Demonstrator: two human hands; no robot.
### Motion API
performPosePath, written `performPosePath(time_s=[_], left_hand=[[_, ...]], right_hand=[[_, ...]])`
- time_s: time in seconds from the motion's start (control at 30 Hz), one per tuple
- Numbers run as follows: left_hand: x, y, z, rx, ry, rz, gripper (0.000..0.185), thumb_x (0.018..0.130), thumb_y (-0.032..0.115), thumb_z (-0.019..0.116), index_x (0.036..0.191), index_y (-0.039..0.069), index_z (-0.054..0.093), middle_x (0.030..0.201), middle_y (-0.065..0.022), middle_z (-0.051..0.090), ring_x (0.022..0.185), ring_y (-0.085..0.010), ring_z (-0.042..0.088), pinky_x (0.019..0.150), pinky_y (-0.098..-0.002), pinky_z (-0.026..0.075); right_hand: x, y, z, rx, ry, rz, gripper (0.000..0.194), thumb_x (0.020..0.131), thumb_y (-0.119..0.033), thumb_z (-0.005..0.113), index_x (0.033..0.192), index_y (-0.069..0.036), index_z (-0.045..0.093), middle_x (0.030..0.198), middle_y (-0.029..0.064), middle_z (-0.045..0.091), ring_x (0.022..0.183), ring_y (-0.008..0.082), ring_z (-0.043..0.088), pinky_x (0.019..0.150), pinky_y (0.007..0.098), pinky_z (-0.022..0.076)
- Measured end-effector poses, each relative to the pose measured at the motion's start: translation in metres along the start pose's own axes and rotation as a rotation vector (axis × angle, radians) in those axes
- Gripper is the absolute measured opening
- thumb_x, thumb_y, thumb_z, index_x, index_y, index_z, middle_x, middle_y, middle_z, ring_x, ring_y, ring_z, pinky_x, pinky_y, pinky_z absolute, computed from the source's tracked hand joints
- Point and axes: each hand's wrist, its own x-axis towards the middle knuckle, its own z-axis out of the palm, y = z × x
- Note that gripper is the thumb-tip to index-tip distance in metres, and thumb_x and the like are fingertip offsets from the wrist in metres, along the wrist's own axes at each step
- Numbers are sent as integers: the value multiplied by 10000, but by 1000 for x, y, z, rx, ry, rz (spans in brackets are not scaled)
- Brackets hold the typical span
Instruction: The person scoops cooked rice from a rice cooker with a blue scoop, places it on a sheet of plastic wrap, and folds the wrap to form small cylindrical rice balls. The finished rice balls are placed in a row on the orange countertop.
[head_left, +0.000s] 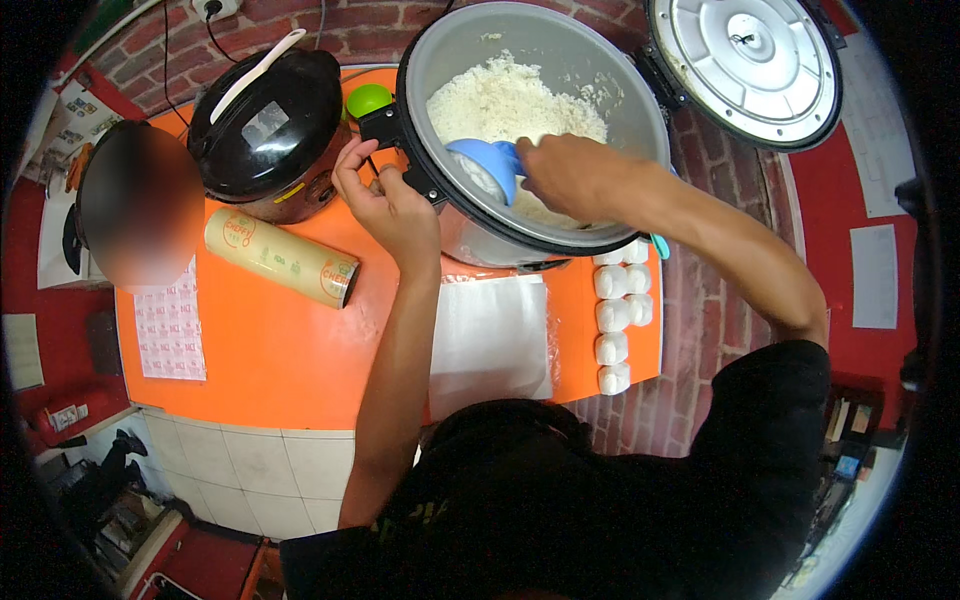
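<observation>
A large rice cooker (525, 251) stands at the back of the orange table, its grey inner pot tilted up to my view. Cooked white rice (517, 101) is heaped against the pot's far side. My right hand (574, 180) reaches over the near rim and grips the handle of a blue plastic scoop (491, 161), which has white rice in its bowl. My left hand (386, 191) is raised at the cooker's black side handle and latch (405, 154), fingers bent and apart; whether the fingertips press on it I cannot tell.
The cooker's metal-lined lid (746, 60) stands open at right. Wrapped white portions (613, 315) line the right table edge beside paper sheets (491, 337). At left are a black-lidded cooker (266, 127) with a white paddle (255, 75), a wrap roll (281, 255), a green bowl (369, 100) and printed paper (170, 330).
</observation>
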Motion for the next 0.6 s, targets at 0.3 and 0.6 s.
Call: performPosePath(time_s=[0.3, 0.6], left_hand=[[-1, 7, 0, 0, 14, -9, 243, 880, -41, 487, 1112, -27, 556, 1278, -165, 533, 1232, -258, 521, 1065, -384, 412], [-1, -3, 0, -6, 7, 10, 277, 880, -44, 438, 1126, 1, 558, 1298, -155, 484, 1175, -252, 525, 784, -288, 479]], right_hand=[[-4, 47, -21, 264, -227, 80, 281, 954, -201, 624, 1146, 0, 662, 968, 251, 707, 934, 412, 684, 830, 465, 543], [-28, 5, -5, -20, 49, -62, 251, 966, -170, 603, 1140, 10, 621, 873, 273, 691, 850, 443, 678, 786, 497, 533]])
